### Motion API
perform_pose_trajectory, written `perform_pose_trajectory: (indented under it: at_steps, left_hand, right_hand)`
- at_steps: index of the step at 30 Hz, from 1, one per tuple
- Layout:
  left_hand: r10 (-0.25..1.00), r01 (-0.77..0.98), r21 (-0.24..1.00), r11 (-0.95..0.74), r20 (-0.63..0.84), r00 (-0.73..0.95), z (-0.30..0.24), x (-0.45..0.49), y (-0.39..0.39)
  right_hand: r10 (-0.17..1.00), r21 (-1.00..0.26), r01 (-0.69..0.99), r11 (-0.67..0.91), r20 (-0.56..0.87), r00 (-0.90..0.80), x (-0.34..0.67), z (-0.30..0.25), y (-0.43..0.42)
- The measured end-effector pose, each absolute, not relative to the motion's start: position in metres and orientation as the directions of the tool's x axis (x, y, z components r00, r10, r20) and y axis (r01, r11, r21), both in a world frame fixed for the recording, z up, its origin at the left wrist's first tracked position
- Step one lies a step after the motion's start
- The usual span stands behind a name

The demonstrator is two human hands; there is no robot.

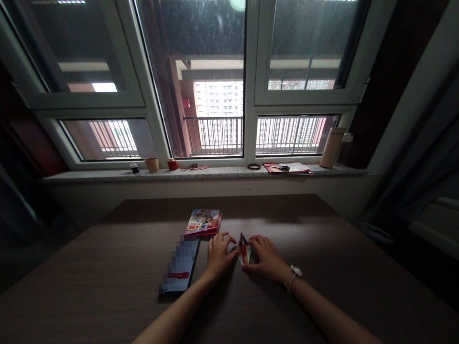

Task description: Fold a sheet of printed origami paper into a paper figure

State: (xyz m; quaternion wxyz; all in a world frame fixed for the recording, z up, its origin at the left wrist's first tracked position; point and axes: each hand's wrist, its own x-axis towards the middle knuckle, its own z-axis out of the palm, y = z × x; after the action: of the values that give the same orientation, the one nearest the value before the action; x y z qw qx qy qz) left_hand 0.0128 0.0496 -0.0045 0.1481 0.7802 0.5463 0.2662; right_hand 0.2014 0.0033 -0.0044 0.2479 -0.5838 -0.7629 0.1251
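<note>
A small folded piece of printed paper, red, white and dark, stands with a pointed top between my hands on the brown table. My right hand grips its right side, with the thumb low and the index finger higher up. On the other side, my left hand has its fingers curved and apart, the thumb tip at the paper's left edge. Whether that thumb presses on it is hard to tell. Just beyond my left hand lies a stack of colourful printed leaflets. A phone with a partly blurred screen lies left of that hand.
Along the stone windowsill stand a small dark bottle, a tan cup, a red jar and a tall tan flask. A dark ring and scissors on papers lie there too.
</note>
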Motion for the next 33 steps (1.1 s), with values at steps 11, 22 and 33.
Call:
perform_pose_trajectory:
  at_steps: [11,22,33]
  left_hand:
    - [0.931,0.781,0.509,-0.361,0.252,0.266,-0.0060,0.0124,0.0506]
    - [0.928,0.784,0.501,-0.366,0.260,0.267,-0.0078,0.0120,0.0514]
    - [0.929,0.793,0.489,-0.363,0.258,0.265,-0.0069,0.0131,0.0512]
  right_hand:
    - [0.946,-0.521,0.798,0.303,0.266,-0.185,0.2062,-0.0106,0.0095]
    - [0.917,-0.350,0.885,0.307,0.359,-0.176,0.1992,-0.0119,0.0086]
    - [0.890,-0.349,0.868,0.353,0.412,-0.196,0.1970,-0.0105,0.0065]
